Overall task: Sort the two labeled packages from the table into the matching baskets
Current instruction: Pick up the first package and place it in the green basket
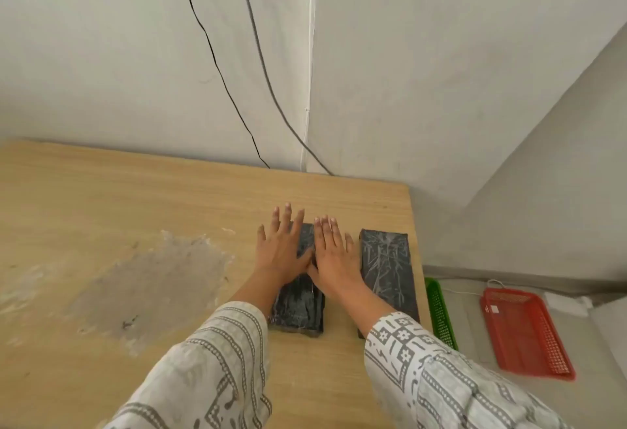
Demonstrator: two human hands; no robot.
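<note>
Two long black wrapped packages lie side by side near the right end of the wooden table (135,208). The left package (298,306) is under both hands: my left hand (280,248) and my right hand (334,255) rest flat on its far half with fingers spread, gripping nothing. The right package (388,276) lies untouched by the table's right edge. No label shows on either package. On the floor to the right sit a green basket (441,313), partly hidden by the table edge, and a red basket (524,333) with a small white tag.
A worn grey patch (149,286) marks the tabletop to the left. Two black cables (237,96) hang down the white wall behind the table. A white cable and a white block (563,303) lie on the floor by the red basket.
</note>
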